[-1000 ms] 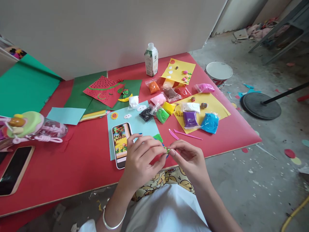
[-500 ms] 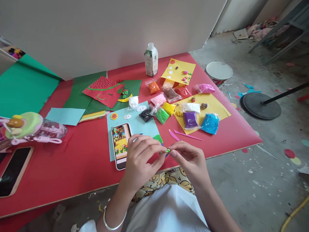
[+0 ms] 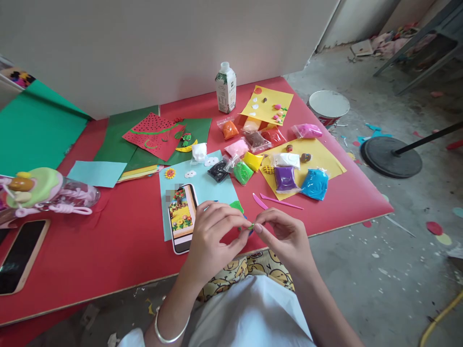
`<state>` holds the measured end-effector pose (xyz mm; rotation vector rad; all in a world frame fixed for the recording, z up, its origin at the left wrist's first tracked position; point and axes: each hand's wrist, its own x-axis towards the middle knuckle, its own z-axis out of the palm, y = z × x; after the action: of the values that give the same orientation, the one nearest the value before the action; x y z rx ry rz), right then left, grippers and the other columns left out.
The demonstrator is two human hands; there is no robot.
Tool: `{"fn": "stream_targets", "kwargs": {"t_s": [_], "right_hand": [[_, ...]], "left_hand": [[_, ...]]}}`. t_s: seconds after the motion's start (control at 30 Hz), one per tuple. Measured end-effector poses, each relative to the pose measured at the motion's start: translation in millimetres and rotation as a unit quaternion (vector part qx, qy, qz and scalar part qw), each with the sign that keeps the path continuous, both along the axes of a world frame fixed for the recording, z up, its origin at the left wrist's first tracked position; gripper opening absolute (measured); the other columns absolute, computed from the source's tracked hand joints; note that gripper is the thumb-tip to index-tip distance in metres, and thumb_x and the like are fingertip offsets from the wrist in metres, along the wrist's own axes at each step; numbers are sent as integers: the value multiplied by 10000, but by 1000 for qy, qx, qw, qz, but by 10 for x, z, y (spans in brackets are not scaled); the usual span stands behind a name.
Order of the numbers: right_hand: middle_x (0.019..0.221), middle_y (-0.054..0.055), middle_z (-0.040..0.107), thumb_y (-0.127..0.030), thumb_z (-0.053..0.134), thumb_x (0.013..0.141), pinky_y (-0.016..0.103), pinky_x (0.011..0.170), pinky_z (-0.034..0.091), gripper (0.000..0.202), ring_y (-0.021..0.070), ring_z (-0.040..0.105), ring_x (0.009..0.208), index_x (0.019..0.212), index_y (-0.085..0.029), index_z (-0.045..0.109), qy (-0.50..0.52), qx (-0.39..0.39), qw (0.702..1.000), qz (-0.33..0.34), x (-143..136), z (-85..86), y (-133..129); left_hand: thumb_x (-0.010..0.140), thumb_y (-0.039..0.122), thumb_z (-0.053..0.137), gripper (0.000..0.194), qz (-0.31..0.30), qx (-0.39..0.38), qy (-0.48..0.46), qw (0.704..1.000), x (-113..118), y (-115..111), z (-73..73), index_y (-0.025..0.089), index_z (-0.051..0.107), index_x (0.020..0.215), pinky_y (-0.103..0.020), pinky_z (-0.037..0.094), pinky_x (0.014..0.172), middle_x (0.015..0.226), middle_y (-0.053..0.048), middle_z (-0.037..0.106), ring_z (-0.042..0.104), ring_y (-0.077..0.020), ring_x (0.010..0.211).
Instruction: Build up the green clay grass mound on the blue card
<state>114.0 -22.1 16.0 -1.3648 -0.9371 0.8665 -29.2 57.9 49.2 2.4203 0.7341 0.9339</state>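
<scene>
Between the fingertips of my left hand point(image 3: 219, 236) and my right hand point(image 3: 284, 238) is a small piece of green modelling clay point(image 3: 251, 226). Both hands pinch it just above the near table edge. Beside my left hand a phone point(image 3: 183, 217) shows a colourful clay scene; it lies on a light blue sheet point(image 3: 213, 193) bearing a clay sun point(image 3: 170, 173), white clouds point(image 3: 190, 174) and a green patch point(image 3: 237, 207) partly behind my fingers. Two pink modelling tools point(image 3: 282, 201) lie beyond my right hand. A bag of green clay point(image 3: 242, 172) rests on the sheet's far edge.
Several clay bags, such as purple point(image 3: 285, 180) and blue point(image 3: 315, 184), lie on or near a yellow sheet point(image 3: 329, 164). A drink carton point(image 3: 226, 89) stands at the back. To the left are a bottle point(image 3: 77, 191) and a second phone point(image 3: 23, 255) on the red table point(image 3: 119, 250).
My fingertips have closed in slightly around the green clay, so less of it shows. The hands otherwise keep their place, and the things on the table stay put.
</scene>
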Motion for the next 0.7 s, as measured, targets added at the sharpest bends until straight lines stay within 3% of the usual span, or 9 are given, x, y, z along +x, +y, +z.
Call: {"fn": "stream_targets", "kwargs": {"t_s": [0.2,0.33,0.43,0.5,0.6,0.7], "right_hand": [[733,30,697,-322,677,837,287,638,534,119,160,640,690,783,-216,685,28,11,999,-15,-53,-16,-7],[794,47,715,-313,629,878,303,672,536,112,181,659,748,842,-226,690,-115,10,993,-11,88,-45,-34],[850,59,710,-307,592,890,318,654,522,116,194,656,737,904,-229,677,-329,-33,943,-46,272,-104,-20],[963,90,707,-296,566,888,332,634,512,181,237,668,815,1032,-219,645,-436,-80,896,-11,367,-158,8],[1005,127,689,-216,492,894,333,616,494,225,269,665,862,1094,-189,591,-517,-123,845,48,434,-226,54],[944,128,684,-131,444,878,301,559,443,228,257,659,800,1063,-172,569,-524,-160,834,69,462,-245,94]], "left_hand": [[842,174,643,59,14,-56,-29,998,25,-50,-21,231,642,854,-321,476,766,793,16,687,633,-145,802],[826,137,633,91,20,-113,-45,992,0,-65,-51,226,643,844,-308,511,760,808,9,690,642,-146,824],[818,123,615,111,28,-131,-32,991,-30,-46,-89,228,648,835,-317,513,763,802,6,692,646,-153,824],[812,132,628,103,28,-130,-2,991,-25,-24,-145,230,655,822,-338,495,780,811,4,693,642,-161,828],[790,148,670,90,22,-115,61,991,41,6,-273,236,665,806,-384,445,830,844,13,698,633,-172,850],[767,136,690,104,19,-97,123,988,151,25,-404,235,663,781,-440,377,891,874,20,707,628,-189,895]]}}
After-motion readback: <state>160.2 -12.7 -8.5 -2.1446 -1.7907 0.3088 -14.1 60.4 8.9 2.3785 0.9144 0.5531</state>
